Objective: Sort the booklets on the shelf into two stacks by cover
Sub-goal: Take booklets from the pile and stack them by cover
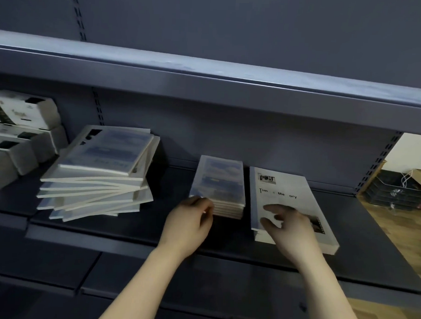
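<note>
Shelf: a dark metal shelf (153,231) carried three groups of booklets.
Done: a squared blue-cover stack (219,184) stood mid-shelf, and a low white-cover stack (285,198) lay just beside it on the right.
Remaining: a tall, skewed pile (95,178) toward the shelf's left end looked unsorted, so much work seemingly remained.
Left hand (190,221): curled round the blue-cover stack's near left corner.
Right hand (288,225): fingers spread and loosely bent, resting on the white-cover stack's top cover.

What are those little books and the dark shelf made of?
The blue-cover booklets look like paper: pale page edges show in layers, and the covers have a sheen, maybe a coating or wrap. The white-cover booklets look matte paper. The shelf seems painted metal: thin, dark grey, folded front edge.
</note>
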The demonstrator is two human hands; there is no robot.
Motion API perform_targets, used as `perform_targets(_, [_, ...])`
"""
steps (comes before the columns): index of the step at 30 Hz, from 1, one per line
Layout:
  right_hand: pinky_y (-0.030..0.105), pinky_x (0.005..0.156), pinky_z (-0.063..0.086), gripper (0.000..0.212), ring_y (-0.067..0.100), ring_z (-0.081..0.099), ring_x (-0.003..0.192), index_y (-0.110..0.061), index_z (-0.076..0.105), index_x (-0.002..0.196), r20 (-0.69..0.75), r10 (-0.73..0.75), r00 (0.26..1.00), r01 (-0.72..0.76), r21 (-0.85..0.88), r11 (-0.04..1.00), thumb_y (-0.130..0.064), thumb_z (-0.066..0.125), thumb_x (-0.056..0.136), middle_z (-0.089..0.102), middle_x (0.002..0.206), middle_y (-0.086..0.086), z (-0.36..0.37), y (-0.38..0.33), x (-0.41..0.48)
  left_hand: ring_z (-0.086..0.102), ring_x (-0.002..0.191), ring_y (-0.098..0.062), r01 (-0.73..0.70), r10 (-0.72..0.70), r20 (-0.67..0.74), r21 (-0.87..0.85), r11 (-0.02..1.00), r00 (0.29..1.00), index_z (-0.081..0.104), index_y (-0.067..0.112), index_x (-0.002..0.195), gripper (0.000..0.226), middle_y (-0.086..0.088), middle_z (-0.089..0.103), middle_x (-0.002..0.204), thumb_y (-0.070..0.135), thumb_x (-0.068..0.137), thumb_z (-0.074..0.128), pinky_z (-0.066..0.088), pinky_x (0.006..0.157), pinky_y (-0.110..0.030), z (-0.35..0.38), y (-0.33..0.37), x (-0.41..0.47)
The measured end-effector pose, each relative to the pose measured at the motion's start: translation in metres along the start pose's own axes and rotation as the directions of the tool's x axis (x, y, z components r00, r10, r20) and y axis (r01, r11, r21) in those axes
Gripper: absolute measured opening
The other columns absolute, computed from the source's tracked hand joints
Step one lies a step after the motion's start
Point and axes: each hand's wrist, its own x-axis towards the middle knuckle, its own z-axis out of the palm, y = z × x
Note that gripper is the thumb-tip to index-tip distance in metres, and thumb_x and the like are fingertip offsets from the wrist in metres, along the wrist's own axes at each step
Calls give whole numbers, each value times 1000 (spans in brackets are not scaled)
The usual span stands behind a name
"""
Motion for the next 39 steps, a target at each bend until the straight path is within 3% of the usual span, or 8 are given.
perform_targets(5, [6,69,39,25,-6,56,82,-27,65,111,146,-55,988,33,150,988,-25,66,86,64,98,-11,38,-36,-5,57,80,-21,6,11,-287,61,998,958,66,14,92,12,-3,63,88,13,81,61,46,66,-30,-71,-23,15])
perform_targets(9, [0,65,36,21,-6,56,84,-27,66,107,207,-87,974,57,147,988,-25,65,86,61,91,-18,66,-57,-7,60,84,-36,252,-141,-428,215,944,893,67,11,97,16,-13,65,96,15,82,62,44,60,-34,-122,-69,19])
perform_targets(16, [5,70,35,27,-2,54,89,-27,64,114,263,-92,960,65,110,992,-28,64,87,59,95,-16,99,-81,-11,52,109,-44,626,-537,-334,286,726,775,57,8,120,58,-23,61,117,54,93,34,46,85,-46,-163,-146,23])
perform_targets(21, [3,69,37,27,-4,56,87,-29,66,112,276,-61,959,24,136,990,-31,65,85,62,95,-15,109,-88,-13,46,118,-42,627,-591,-237,443,641,771,54,9,123,82,-19,60,122,77,78,40,45,88,-43,-162,-152,32])
perform_targets(26, [2,67,37,25,-6,55,86,-31,66,110,265,-41,963,0,153,988,-30,65,86,62,96,-16,107,-85,-19,60,97,-32,696,-691,-97,169,698,716,65,15,100,74,-10,67,98,76,60,61,50,72,-34,-175,-160,41])
perform_targets(33, [4,69,40,21,-6,59,89,-31,68,105,258,-17,966,-48,245,968,-27,67,84,67,96,-14,96,-77,-22,64,85,-35,535,-581,-272,-228,813,767,41,6,118,25,-18,59,112,19,97,48,47,62,-35,-163,-124,41])
perform_targets(36, [16,76,47,13,0,65,85,-33,69,97,248,-17,969,-69,336,939,-29,66,85,71,92,-11,93,-75,-19,70,71,-29,403,-620,-123,-660,634,775,39,19,116,16,-9,58,114,19,100,42,57,53,-35,-151,-103,31])
perform_targets(39, [34,78,56,21,10,70,78,-28,67,99,226,8,974,-129,523,842,-43,57,89,73,87,-3,88,-81,-17,71,68,-27,338,-599,-20,-810,479,800,42,21,112,13,-3,63,105,23,100,44,56,50,-33,-129,-80,20])
